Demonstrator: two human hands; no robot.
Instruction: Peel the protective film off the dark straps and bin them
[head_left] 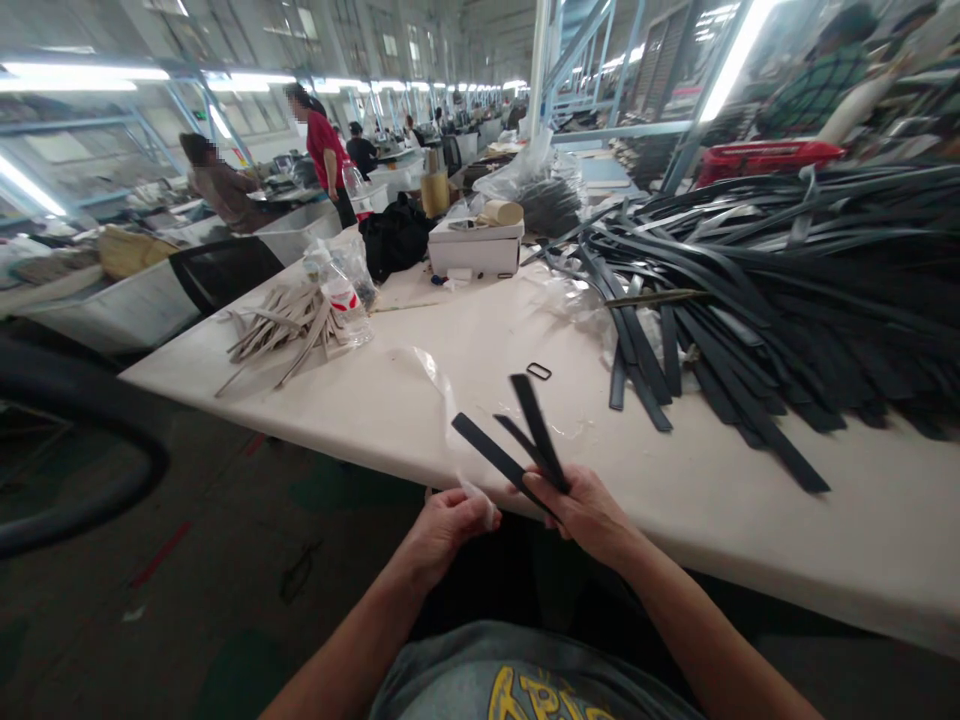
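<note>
At the near edge of the table, my left hand [459,520] is closed, pinching a strip of clear plastic film [448,415] that trails up over the tabletop. Just to its right, my right hand [581,508] is wrapped round several black straps [495,450], their flat ends fanning out away from me. Part of the straps is hidden behind the fingers. Beyond them a small black rectangular buckle [538,371] lies on the table. A large heap of black straps [720,300] covers the table's right side.
Beige strips [289,325] and a clear plastic bottle [349,310] lie on the left of the table [390,400]. Further back are a black bag [394,235] and a white box [476,250]. A red crate [765,160] stands behind the heap. Several people work in the background.
</note>
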